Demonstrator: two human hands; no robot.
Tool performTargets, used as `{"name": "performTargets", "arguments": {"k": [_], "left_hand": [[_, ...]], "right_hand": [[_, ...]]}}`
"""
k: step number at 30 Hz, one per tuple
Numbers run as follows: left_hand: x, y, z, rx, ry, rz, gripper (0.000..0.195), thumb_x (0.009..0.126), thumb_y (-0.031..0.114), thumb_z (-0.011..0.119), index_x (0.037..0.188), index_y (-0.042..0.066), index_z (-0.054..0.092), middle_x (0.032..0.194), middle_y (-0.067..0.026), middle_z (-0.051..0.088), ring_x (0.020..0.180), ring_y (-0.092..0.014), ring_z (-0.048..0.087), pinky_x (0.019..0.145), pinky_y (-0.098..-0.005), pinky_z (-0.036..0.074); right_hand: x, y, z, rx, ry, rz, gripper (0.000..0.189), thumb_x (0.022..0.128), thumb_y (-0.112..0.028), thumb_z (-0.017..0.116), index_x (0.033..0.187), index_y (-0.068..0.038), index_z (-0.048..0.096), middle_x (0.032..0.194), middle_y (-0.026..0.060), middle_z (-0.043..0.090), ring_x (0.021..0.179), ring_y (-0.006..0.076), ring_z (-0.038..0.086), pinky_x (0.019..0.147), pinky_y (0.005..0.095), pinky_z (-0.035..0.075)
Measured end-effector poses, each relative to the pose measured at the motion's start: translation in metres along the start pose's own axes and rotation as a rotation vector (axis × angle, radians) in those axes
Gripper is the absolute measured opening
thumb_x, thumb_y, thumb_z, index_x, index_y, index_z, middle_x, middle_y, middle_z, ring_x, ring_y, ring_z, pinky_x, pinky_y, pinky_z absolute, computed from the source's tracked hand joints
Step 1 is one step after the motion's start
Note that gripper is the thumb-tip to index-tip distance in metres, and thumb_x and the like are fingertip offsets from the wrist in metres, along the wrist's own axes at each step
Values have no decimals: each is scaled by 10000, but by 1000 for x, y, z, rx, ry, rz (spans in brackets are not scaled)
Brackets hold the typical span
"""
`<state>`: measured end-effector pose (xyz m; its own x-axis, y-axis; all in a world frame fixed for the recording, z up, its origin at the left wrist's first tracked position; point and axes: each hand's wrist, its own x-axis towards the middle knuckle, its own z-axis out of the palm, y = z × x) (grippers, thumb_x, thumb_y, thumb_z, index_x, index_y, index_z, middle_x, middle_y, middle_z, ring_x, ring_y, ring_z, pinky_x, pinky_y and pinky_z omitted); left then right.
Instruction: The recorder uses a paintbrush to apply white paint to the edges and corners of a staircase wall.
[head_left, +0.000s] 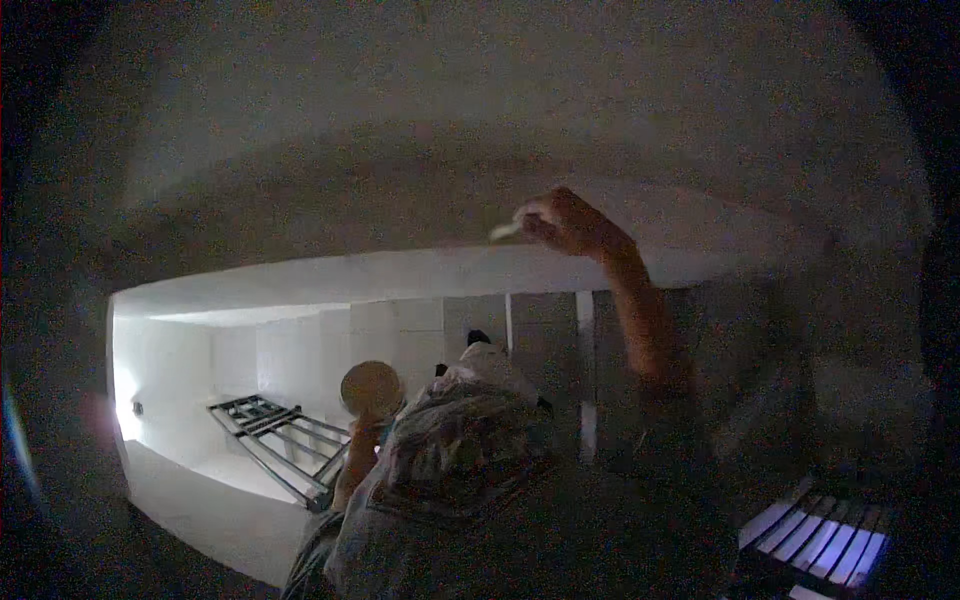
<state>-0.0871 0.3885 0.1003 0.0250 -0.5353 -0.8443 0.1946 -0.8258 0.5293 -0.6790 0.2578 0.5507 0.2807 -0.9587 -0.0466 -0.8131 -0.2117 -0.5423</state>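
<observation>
My right hand is raised against a dim wall. Its fingers are closed around a small pale object, blurred and too dark to name. Lower down, my left hand holds a round tan object, which could be a bowl or a shallow tub. Any contents cannot be made out. Loose grey clothing covers my body between the two arms.
A metal ladder stands in the bright area at left, beyond my left arm. Pale floor tiles run below, with a white strip across the darker part. A barred window glows at lower right.
</observation>
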Motion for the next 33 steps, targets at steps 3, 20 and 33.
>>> {"name": "performTargets", "arguments": {"k": [3, 20, 33], "left_hand": [[1, 6, 12, 15, 95, -20, 412, 797, 410, 706, 804, 8, 617, 722, -121, 640, 535, -231, 597, 439, -379, 461], [33, 41, 48, 264, 25, 27, 278, 812, 299, 657, 742, 31, 634, 590, -110, 589, 465, -212, 562, 408, -364, 420], [-6, 110, 102, 1000, -120, 870, 209, 823, 209, 616, 693, 49, 648, 482, -102, 548, 409, -197, 533, 382, -352, 387]], "right_hand": [[17, -8, 18, 45, 335, -94, 290, 906, -254, 577, 1054, -13, 641, 820, 169, 674, 716, 261, 655, 690, 370, 503], [-83, 1, 56, 59, 466, 328, 278, 883, -231, 618, 1062, -22, 657, 938, 135, 691, 813, 235, 672, 748, 363, 545], [29, -55, 297, 336, 47, -62, 266, 889, -263, 617, 1025, -37, 654, 752, 149, 636, 676, 272, 633, 654, 390, 496]]}}
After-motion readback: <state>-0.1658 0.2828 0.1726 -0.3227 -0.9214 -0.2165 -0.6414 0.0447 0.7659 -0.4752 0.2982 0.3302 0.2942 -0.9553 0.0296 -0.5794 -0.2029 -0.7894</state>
